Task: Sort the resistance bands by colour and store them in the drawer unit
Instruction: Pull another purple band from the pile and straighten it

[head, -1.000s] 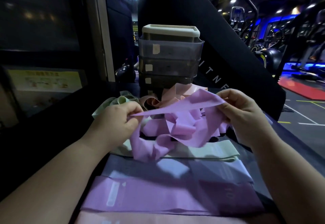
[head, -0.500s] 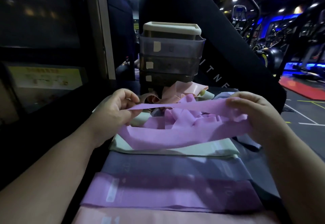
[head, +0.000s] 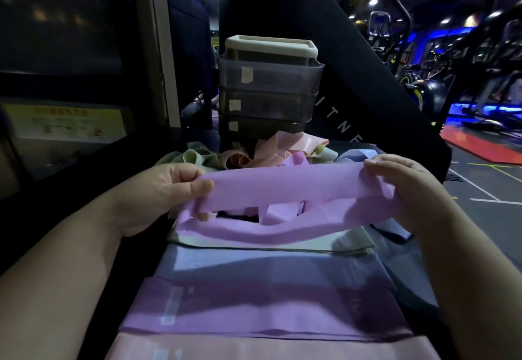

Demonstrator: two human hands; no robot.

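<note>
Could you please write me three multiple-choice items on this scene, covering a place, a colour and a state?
1. The drawer unit stands: A) behind the loose bands B) under the flat bands C) on the gym floor.
2. The held band is: A) green B) purple C) orange.
3. The held band is: A) stretched between the left hand and right hand B) rolled up C) in a drawer.
Answers: 1 A, it rises behind the pile; 2 B, plainly purple; 3 A, each hand grips one end.

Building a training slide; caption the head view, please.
Left hand and right hand hold a purple band spread wide before the drawer unit.
</note>
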